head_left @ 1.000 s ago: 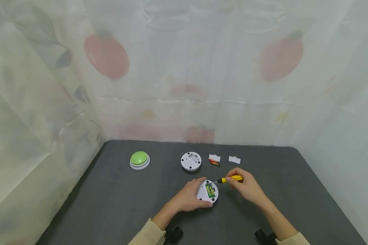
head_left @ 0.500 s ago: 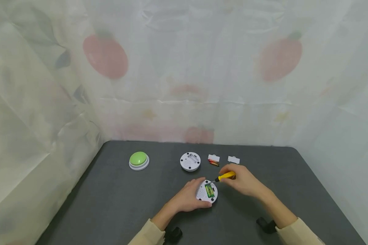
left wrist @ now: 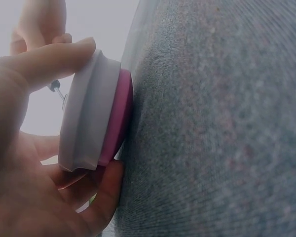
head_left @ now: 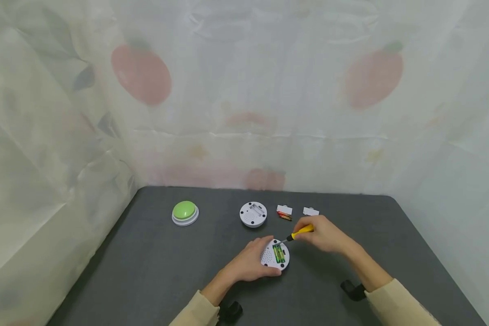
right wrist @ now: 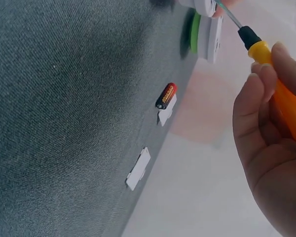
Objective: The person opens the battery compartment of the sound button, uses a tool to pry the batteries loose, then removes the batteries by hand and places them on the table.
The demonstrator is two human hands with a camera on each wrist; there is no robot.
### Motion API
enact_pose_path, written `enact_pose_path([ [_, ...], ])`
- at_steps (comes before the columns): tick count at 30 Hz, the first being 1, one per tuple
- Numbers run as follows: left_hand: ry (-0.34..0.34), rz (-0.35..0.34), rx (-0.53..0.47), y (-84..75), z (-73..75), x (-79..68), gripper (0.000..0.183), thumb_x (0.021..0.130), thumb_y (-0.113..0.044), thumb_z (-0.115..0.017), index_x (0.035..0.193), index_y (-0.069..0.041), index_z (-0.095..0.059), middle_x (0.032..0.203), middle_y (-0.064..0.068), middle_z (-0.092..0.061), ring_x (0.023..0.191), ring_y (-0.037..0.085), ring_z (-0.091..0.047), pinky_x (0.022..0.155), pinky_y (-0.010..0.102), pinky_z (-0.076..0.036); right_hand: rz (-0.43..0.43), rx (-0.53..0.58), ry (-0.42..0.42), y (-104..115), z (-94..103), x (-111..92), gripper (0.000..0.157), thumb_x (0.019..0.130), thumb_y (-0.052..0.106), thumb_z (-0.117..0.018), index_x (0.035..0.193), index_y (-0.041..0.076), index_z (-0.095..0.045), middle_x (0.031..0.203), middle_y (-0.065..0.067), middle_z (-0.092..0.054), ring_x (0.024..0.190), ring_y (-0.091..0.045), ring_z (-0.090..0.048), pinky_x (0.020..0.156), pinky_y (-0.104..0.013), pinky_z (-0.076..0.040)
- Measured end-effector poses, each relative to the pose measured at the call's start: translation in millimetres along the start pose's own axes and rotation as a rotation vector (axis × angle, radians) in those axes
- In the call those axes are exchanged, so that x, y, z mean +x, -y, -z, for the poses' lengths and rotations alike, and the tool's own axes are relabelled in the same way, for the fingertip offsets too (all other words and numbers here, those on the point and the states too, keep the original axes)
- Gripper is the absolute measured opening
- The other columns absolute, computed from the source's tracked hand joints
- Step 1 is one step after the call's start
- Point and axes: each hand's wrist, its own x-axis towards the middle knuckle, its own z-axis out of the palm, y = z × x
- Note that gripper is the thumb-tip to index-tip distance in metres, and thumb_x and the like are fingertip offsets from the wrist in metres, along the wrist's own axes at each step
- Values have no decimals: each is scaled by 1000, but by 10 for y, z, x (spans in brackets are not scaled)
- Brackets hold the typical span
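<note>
My left hand [head_left: 248,262] grips a round white push-button unit [head_left: 269,259] by its sides, thumb and fingers at opposite edges. Its underside faces up, and the pink dome [left wrist: 120,111] points down against the table in the left wrist view. Two green batteries [head_left: 279,254] lie side by side in the uncovered compartment. My right hand [head_left: 325,233] pinches the yellow handle of a screwdriver [head_left: 303,232] between thumb and fingers. The slanting metal shaft reaches the upper end of the compartment, with its tip right at the batteries' ends.
Farther back sits another upturned white unit [head_left: 253,215] with its battery slot bare. Right of it are red-and-black batteries [head_left: 285,216] and two white covers [head_left: 284,209], one partly behind my right hand. A green-domed button [head_left: 184,211] stands at the back left of the dark table [head_left: 146,271].
My right hand has shifted left and slightly away from me, and the screwdriver now leans more steeply over the compartment. The left hand keeps its grip in the same place.
</note>
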Motion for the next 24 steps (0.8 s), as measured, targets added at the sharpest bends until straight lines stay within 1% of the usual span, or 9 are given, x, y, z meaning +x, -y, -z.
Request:
enact_pose_path([
  [4,-2,-6,3,0,7,6,94,78,-54,-82,154,-17,-41,145,5,-50,127,24,-46,101,49,-40,-20,73,49,-47,31,45,7,97,23,-71,98,16,-74,65,3,-55,51,-13,-50,53,-30,-46],
  [6,-1,-7,2,3,2,10,94,78,-54,-83,154,-17,-41,145,6,-50,127,24,-46,101,48,-40,-23,102,64,-69,45,63,10,97,23,-70,98,14,-74,63,2,-53,49,-13,-48,51,-30,-44],
  [11,-2,-9,10,11,-19,23,95,77,-54,-83,155,-18,-40,145,6,-50,128,24,-46,102,49,-40,-35,147,67,-114,60,92,18,100,25,-67,95,10,-74,63,0,-54,46,-12,-46,47,-30,-42],
  [14,-8,-18,16,13,-26,31,96,77,-54,-83,155,-18,-41,145,6,-50,128,24,-46,102,48,-40,-43,160,62,-147,59,103,21,100,28,-65,94,9,-74,61,0,-54,44,-11,-45,45,-30,-41],
  [21,-13,-40,16,24,-49,59,96,76,-53,-84,154,-18,-41,141,4,-51,124,22,-47,99,46,-41,-71,142,45,-255,34,94,33,101,33,-64,91,2,-72,59,0,-53,42,-13,-44,45,-30,-41],
  [24,-11,-46,15,27,-60,66,96,76,-54,-84,154,-17,-41,142,4,-51,124,21,-47,99,45,-41,-85,150,36,-274,26,67,36,102,34,-63,91,1,-71,60,-1,-54,43,-13,-44,46,-31,-41],
])
